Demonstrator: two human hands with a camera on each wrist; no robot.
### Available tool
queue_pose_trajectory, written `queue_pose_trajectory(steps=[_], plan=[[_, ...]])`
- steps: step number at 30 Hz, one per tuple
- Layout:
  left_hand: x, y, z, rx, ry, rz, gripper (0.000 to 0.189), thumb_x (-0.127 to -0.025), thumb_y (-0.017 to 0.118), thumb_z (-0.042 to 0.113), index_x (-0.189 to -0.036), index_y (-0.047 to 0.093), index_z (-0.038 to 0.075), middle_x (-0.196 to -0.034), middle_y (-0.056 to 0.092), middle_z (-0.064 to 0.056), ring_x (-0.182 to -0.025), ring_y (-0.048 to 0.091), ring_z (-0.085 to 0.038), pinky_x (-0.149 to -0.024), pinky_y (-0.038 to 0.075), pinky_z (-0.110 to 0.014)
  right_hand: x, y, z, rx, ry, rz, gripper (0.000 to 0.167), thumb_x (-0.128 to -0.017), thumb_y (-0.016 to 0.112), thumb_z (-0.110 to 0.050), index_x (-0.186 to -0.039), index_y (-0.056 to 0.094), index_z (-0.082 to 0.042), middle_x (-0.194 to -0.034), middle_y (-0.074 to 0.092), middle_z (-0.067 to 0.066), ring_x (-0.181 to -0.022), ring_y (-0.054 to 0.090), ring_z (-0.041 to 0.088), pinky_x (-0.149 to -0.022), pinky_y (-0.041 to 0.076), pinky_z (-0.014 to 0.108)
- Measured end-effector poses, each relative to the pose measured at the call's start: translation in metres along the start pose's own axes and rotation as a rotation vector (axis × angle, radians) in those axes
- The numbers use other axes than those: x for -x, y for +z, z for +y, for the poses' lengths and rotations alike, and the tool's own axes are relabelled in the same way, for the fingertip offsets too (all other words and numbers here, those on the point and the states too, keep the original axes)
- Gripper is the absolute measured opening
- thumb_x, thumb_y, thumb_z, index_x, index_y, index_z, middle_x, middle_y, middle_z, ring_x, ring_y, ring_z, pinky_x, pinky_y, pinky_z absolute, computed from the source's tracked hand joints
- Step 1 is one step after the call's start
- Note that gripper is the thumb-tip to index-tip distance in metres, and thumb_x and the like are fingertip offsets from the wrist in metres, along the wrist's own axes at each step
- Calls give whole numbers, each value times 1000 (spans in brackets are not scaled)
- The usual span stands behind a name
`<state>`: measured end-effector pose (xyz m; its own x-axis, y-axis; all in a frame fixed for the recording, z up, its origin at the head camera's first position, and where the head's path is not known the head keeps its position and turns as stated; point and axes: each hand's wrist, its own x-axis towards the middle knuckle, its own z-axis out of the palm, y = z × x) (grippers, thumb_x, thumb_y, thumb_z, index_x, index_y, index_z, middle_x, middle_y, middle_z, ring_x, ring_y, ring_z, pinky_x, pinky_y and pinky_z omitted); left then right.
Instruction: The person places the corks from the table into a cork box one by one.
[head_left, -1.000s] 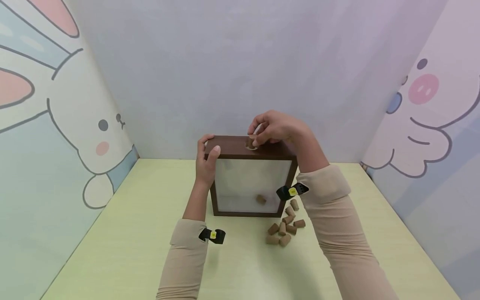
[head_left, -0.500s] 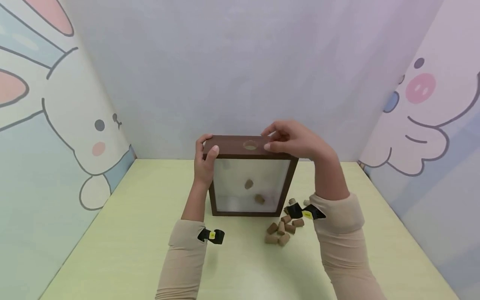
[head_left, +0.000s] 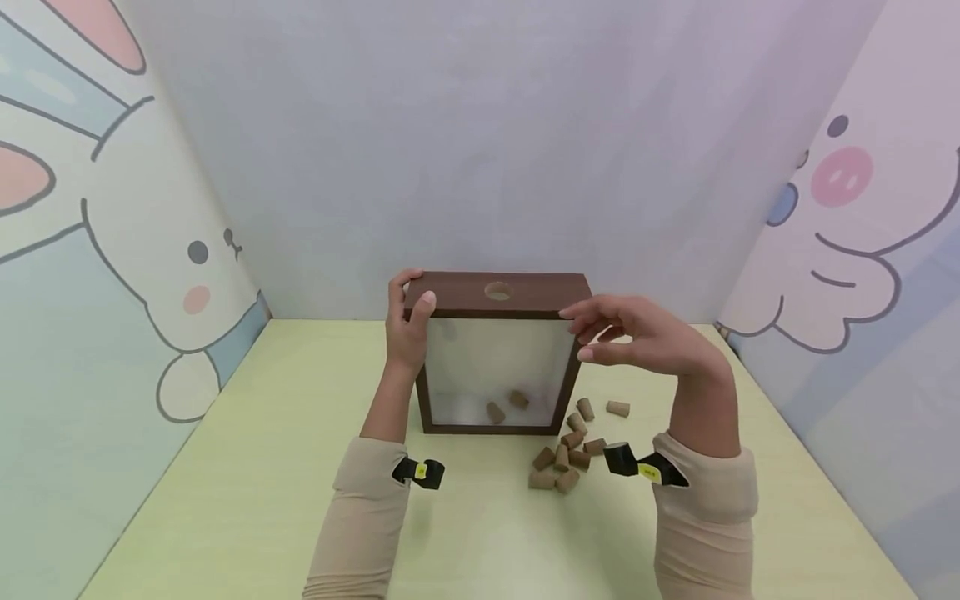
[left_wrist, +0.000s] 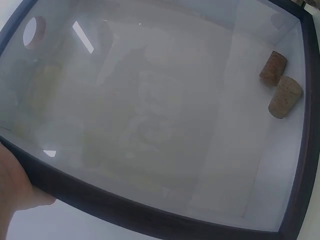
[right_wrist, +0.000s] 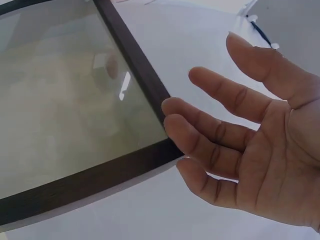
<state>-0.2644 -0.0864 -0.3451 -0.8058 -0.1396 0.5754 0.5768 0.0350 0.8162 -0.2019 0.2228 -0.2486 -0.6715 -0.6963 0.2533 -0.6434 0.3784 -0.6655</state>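
Observation:
A dark brown box frame [head_left: 495,313] with a clear front and a round hole [head_left: 498,291] in its top stands upright on the table. My left hand [head_left: 407,329] grips its upper left corner, thumb in front and fingers over the far side. Two corks, one darker [left_wrist: 273,68] and one lighter [left_wrist: 285,97], lie inside at the bottom. Beside the upper right corner is my right hand [head_left: 645,333], with nothing in it. Its fingers [right_wrist: 215,95] are loosely bent and spread in the right wrist view.
Several loose corks [head_left: 562,457] lie in a pile by the box's lower right corner. A single cork [head_left: 618,408] sits apart, further right. The pale yellow table [head_left: 262,500] meets a plain back wall [head_left: 480,150] and side walls with cartoon animals.
My right hand has let a cork go into the top hole and moved right and down, away from it. That cork fell to the bottom of the box. The left hand keeps its grip.

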Motion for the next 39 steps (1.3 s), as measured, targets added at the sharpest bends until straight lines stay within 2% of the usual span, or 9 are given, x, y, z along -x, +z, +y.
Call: queue_pose_trajectory(steps=[5, 9, 13, 17, 25, 28, 31, 34, 39], plan=[[1, 7, 2, -100, 6, 79, 51, -82, 48, 45, -124, 47, 17, -82, 41, -1, -63, 38, -16, -58, 33, -32, 13, 5, 22, -106, 28, -4, 38, -85, 64, -2, -122, 55, -2, -109, 60, 13, -98, 56, 28, -77, 47, 33], [-2, 8, 0, -114, 30, 97, 51, -81, 49, 43, -124, 47, 15, -81, 42, -1, -62, 40, -16, -57, 34, -31, 22, 8, 38, -175, 41, -10, 37, -86, 62, 1, -122, 53, 3, -111, 58, 16, -99, 55, 26, -75, 48, 33], [-4, 7, -3, -98, 33, 81, 51, -82, 49, 38, -127, 46, 13, -82, 41, 1, -64, 39, -15, -59, 33, -31, 31, 12, 53, -249, 77, -2, 35, -86, 62, 1, -119, 53, 6, -112, 57, 17, -100, 53, 31, -76, 49, 34], [-5, 6, -2, -83, 7, 52, 52, -83, 50, 32, -129, 44, 9, -86, 40, 2, -69, 39, -13, -63, 33, -32, 40, 14, 70, -266, 143, 18, 37, -85, 64, -2, -121, 54, 3, -112, 57, 18, -102, 52, 35, -78, 49, 33], [1, 7, 32, -71, -14, -5, 55, -84, 48, 30, -129, 40, 0, -107, 42, -5, -89, 38, -13, -74, 32, -37, 65, 19, 111, -262, 291, 62, 44, -87, 64, -9, -128, 51, 0, -115, 55, 17, -103, 54, 32, -82, 47, 31], [0, 5, 32, -35, -15, -31, 55, -84, 48, 30, -129, 39, 0, -109, 41, -6, -91, 37, -15, -76, 31, -38, 75, 21, 125, -267, 334, 83, 44, -87, 64, -11, -128, 51, 0, -116, 54, 18, -102, 55, 28, -82, 46, 31], [-3, 4, 30, 0, -19, -55, 56, -84, 48, 29, -129, 38, -2, -108, 40, -2, -92, 37, -15, -77, 30, -37, 83, 23, 136, -272, 371, 103, 44, -88, 63, -13, -128, 50, 1, -118, 53, 20, -102, 55, 24, -83, 45, 30], [-5, 3, 28, 25, -20, -77, 57, -84, 48, 28, -130, 36, -3, -109, 38, 0, -93, 36, -15, -79, 30, -37, 90, 25, 147, -275, 406, 128, 45, -88, 64, -15, -128, 50, 1, -119, 52, 22, -105, 54, 28, -83, 45, 29], [-8, 3, 27, 39, -27, -92, 56, -84, 47, 28, -130, 36, -2, -120, 37, -8, -100, 34, -16, -83, 28, -41, 97, 31, 167, -302, 455, 184, 45, -89, 62, -16, -128, 49, 3, -121, 50, 27, -108, 52, 29, -82, 45, 31]])
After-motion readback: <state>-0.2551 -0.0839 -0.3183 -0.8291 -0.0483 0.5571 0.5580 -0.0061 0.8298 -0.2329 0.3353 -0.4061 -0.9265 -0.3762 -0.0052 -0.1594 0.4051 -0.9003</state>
